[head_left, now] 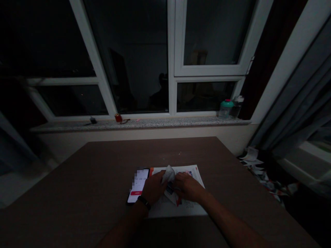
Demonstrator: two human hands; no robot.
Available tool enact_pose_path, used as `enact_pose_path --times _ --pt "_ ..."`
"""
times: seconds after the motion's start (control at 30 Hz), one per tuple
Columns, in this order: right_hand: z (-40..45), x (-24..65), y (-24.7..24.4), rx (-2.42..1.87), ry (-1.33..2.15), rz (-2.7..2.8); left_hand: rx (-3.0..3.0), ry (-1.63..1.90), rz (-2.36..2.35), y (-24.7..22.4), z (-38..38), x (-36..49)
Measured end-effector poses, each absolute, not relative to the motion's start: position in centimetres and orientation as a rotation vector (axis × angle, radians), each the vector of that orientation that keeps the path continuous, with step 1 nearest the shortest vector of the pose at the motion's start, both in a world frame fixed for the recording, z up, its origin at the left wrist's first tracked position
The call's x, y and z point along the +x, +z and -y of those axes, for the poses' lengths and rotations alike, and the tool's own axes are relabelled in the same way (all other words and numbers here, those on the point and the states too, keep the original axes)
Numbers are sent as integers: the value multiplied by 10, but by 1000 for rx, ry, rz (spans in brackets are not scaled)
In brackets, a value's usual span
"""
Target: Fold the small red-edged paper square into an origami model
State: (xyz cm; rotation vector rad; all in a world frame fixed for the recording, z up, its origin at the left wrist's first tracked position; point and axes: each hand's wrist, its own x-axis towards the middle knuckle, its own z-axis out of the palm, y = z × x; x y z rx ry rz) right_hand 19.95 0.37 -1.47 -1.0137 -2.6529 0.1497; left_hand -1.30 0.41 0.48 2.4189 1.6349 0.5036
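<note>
Holding a folded paper (169,173) in the bent fingers of the left hand (154,187), closed on its left side. Against its right side, the fingers of the right hand (188,186), curled inward; too dim to tell how firmly closed. Between the two hands, the pale upper corner of the paper pointing up, the lower part lying over printed pages (195,207). On the left wrist, a dark band (144,202).

Just beside the left edge of these pages, a phone (137,187) with lit screen, close to the left hand and leaving only little room there. Beyond the phone, a wide stretch of brown counter (90,179), with much room for moving to the left. Also a broad strip toward the far edge, with few tiny white bits (180,152) on it, and a wide one to the right of the pages.

Past the right edge, lower down, scattered papers (274,187) in shadow. Behind the far edge, a pale wall and a speckled sill (160,123). On the sill, from left to right: a small dark object (93,120), a small red container (118,117), a teal-lidded bottle (225,109) and a clear bottle (237,107) near it. Above, dark window panes in white frames (171,55); at far right, a grey curtain (292,113).
</note>
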Motion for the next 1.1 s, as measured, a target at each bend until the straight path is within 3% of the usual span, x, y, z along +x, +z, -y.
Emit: enact_pose_path --times 0.33,0.7,1.1 --pt "-2 199 -11 -1033 120 2663 2467 484 -1603 1 -6 -16" --pt "0 197 -8 -1040 76 2749 2454 219 -1796 8 -4 -12" --pt "1 193 -11 -1011 28 2759 2430 363 -1807 -5 -8 -15"
